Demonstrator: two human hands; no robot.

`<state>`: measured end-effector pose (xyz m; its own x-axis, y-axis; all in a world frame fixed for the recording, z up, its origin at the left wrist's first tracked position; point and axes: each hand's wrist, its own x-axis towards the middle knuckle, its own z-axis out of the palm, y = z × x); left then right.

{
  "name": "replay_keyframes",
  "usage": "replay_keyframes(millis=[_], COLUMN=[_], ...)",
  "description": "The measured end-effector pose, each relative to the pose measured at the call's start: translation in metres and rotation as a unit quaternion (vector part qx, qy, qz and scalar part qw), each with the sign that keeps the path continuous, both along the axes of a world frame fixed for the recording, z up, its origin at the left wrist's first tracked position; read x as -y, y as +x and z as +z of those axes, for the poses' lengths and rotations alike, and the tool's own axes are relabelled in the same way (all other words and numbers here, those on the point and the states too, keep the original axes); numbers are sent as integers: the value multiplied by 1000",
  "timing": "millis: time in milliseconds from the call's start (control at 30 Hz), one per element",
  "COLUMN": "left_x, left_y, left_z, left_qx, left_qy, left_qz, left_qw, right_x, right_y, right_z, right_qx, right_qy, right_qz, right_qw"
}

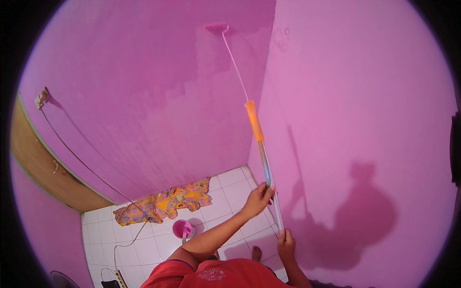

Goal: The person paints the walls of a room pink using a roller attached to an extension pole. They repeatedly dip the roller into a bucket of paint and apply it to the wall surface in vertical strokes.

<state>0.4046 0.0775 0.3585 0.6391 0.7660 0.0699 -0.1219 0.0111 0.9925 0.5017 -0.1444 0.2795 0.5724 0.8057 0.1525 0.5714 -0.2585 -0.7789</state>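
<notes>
Both hands grip a paint roller (215,27) fixed to a long extension pole (275,206). Its thin wire frame runs into an orange handle (255,122), which joins the silvery pole. My left hand (259,198) is closed around the pole below the handle. Lower down, my right hand (286,243) is closed around the pole's bottom end. High on the pink wall (144,120), near the corner, the roller lies against the surface. Darker pink covers the upper part of that wall, with a ragged lower edge above a paler area.
A bucket of pink paint (182,230) stands on the white tiled floor (225,199). Behind it a patterned yellow-orange cloth (165,204) lies along the wall. A cord hangs from a wall socket (42,98) down to a power strip (121,278). A wooden door (53,161) is at left.
</notes>
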Motion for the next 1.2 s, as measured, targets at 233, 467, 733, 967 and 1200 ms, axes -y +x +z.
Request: replay_keyframes(millis=[233, 467, 733, 967, 1200], left_x=[-12, 44, 53, 0, 7], left_y=[-4, -11, -16, 15, 22], left_z=[-22, -106, -94, -21, -71], left_qx=[-3, -71, -66, 9, -37], left_qy=[-26, -133, -105, -52, -173], left_qz=[14, -38, -66, -3, -44], left_qw=[1000, 988, 990, 999, 983], right_x=[-12, 62, 77, 5, 26], right_y=[-7, -14, -20, 5, 19], right_z=[-8, -57, -50, -20, -40], right_qx=[66, 37, 11, 44, 38], right_qy=[12, -120, -72, 48, -40], right_qz=[7, 5, -2, -6, 21], right_qw=[998, 992, 997, 998, 998])
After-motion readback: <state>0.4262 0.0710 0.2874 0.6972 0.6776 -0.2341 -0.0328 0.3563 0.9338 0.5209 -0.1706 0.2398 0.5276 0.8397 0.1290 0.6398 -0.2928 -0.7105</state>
